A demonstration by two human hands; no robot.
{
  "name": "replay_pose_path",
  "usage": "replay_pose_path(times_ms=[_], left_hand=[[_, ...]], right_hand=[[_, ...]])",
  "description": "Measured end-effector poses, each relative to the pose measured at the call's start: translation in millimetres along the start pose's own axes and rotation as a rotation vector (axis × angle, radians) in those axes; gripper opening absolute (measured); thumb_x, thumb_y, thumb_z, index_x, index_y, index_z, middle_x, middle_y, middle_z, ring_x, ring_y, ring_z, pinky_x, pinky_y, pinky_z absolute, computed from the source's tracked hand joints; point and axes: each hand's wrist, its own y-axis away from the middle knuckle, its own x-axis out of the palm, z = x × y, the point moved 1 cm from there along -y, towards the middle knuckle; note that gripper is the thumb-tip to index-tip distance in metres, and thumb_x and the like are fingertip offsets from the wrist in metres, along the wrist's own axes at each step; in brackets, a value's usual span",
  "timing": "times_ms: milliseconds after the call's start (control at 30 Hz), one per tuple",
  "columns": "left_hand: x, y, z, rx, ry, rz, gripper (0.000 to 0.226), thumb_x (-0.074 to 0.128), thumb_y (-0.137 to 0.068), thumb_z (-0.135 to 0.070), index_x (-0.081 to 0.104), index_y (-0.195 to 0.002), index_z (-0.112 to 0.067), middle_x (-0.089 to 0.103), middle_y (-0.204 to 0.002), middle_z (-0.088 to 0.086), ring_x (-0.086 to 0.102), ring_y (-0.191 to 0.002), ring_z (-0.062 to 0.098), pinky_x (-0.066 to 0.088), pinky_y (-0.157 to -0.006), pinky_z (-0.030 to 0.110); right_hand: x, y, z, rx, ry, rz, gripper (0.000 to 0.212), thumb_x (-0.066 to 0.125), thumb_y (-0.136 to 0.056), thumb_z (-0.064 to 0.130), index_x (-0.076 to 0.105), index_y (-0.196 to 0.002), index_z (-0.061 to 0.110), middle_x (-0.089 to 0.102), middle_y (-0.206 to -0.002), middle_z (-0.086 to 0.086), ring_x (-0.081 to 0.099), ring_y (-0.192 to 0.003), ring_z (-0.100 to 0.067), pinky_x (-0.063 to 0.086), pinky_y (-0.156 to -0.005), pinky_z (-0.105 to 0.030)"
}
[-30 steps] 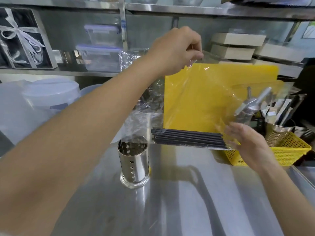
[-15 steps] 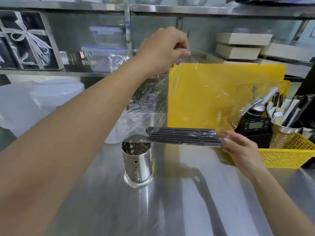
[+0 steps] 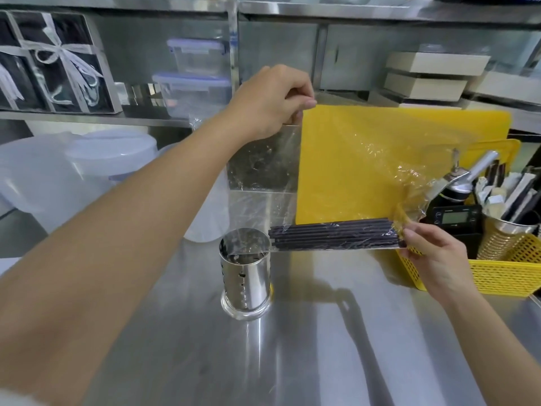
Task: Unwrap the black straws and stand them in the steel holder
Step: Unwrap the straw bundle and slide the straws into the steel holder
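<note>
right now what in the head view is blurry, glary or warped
Head view: the left forearm near the lens is soft and oversized; shelf edges bow from the wide angle; the shiny steel table shows bright streaks and a dark arm shadow; the clear crinkled plastic wrap glints, dimming the yellow cutting board; the bundle of black straws stays fairly sharp.

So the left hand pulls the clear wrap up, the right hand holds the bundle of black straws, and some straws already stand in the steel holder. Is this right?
Not quite. In the head view the steel holder holds no straws; all the black straws are in the bundle. The left hand does lift the clear wrap, and the right hand holds the bundle's end.
</note>
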Motion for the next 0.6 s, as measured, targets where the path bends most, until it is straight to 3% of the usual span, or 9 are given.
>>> replay_pose_path(times_ms=[167,300,467,600], left_hand=[[-4,9,20,-0.034,0.056,-0.026,0.012,0.057,-0.09,-0.021,0.065,-0.088,-0.012,0.062,-0.07,-0.008,0.062,-0.066,0.006,0.055,-0.075,0.03],[-4,16,38,-0.085,0.182,-0.055,0.013,0.056,-0.091,-0.013,0.064,-0.091,-0.003,0.06,-0.068,-0.005,0.058,-0.057,-0.005,0.05,-0.063,0.014],[-5,23,62,-0.142,0.271,-0.093,0.006,0.056,-0.09,-0.007,0.061,-0.087,-0.007,0.059,-0.065,0.0,0.057,-0.053,-0.004,0.05,-0.064,0.021],[-10,25,66,-0.16,0.287,-0.117,0.007,0.055,-0.091,-0.009,0.061,-0.087,-0.007,0.06,-0.067,-0.001,0.058,-0.055,-0.005,0.048,-0.061,0.012]], right_hand=[[6,-7,12,-0.035,-0.05,0.034,0.046,0.088,-0.036,0.048,0.074,-0.071,0.022,0.071,-0.073,0.008,0.065,-0.067,-0.006,0.052,-0.058,-0.017],[13,-18,23,-0.057,-0.016,0.029,0.049,0.087,-0.036,0.051,0.073,-0.072,0.022,0.07,-0.072,0.009,0.064,-0.068,-0.006,0.051,-0.056,-0.017],[25,-33,34,-0.066,0.025,0.045,0.053,0.088,-0.031,0.056,0.073,-0.071,0.023,0.07,-0.071,0.009,0.063,-0.067,-0.008,0.05,-0.054,-0.018],[34,-41,40,-0.068,0.029,0.053,0.055,0.088,-0.028,0.057,0.073,-0.069,0.024,0.07,-0.072,0.01,0.062,-0.069,-0.009,0.049,-0.054,-0.019]])
